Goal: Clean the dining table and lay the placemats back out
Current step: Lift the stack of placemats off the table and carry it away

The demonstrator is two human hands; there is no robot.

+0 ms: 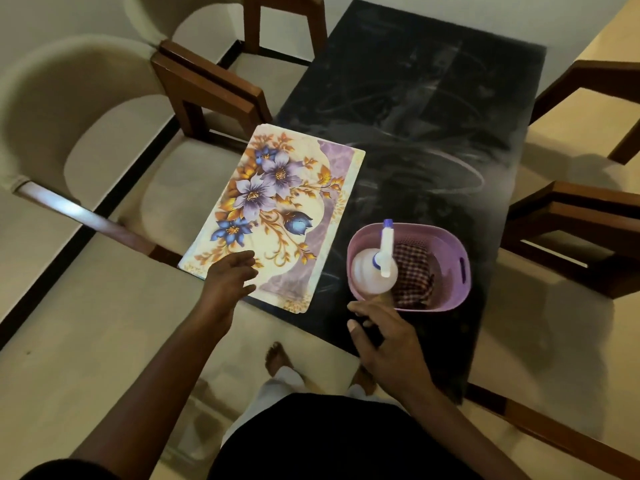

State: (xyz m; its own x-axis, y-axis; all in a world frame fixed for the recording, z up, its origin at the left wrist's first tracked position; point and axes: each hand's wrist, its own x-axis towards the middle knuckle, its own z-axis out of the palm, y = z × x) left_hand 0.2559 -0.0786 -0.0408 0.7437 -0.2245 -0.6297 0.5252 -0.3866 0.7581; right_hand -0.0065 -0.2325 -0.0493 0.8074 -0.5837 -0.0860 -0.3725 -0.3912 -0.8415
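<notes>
A floral placemat (277, 216) with purple and blue flowers lies on the near left part of the dark table (433, 133), overhanging the left edge. My left hand (228, 278) hovers at the mat's near left corner with fingers loosely curled; whether it touches the mat is unclear. My right hand (384, 337) is over the table's near edge, just in front of a pink basket (453, 268), fingers relaxed and holding nothing. In the basket stand a white spray bottle (375, 268) with a blue nozzle and a checked cloth (414, 271).
The tabletop shows smeared wipe streaks. Cream upholstered chairs with brown wooden frames stand on the left (104, 161) and far left (277, 15), and more chairs on the right (588, 216). My bare feet (277, 358) are on the cream floor below the near edge.
</notes>
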